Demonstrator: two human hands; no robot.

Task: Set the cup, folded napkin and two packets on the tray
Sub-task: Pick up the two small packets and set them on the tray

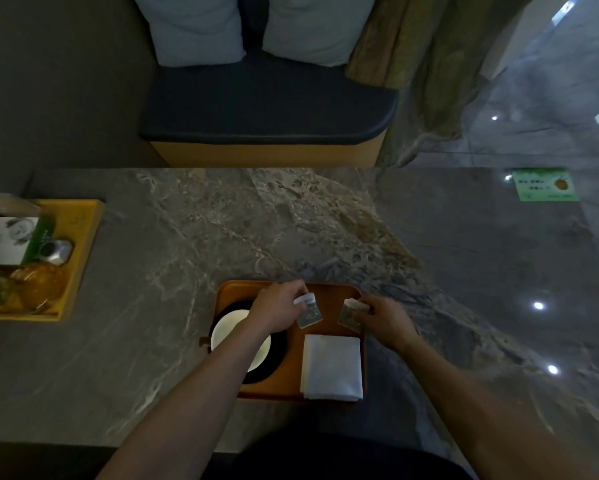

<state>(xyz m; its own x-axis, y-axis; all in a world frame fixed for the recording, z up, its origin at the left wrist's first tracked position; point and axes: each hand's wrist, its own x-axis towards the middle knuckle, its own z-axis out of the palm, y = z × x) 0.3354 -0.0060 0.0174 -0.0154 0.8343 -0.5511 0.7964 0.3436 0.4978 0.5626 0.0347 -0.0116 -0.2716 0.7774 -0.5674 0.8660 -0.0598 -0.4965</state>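
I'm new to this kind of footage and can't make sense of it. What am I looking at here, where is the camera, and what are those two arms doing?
There is no machine here: the arms belong to a person, and the single picture comes from a wide-angle camera worn on their head, looking forward and down.

They face a marble table. On it, near them, lies an orange tray. On the tray sit a white cup on a dark saucer and a folded white napkin.

The left hand pinches one small clear packet; the right hand pinches the other packet. Both packets are over the tray's far part; whether they touch it I cannot tell.

At the far left stands a yellow tray with a box and a jar. Beyond the table is a cushioned bench.
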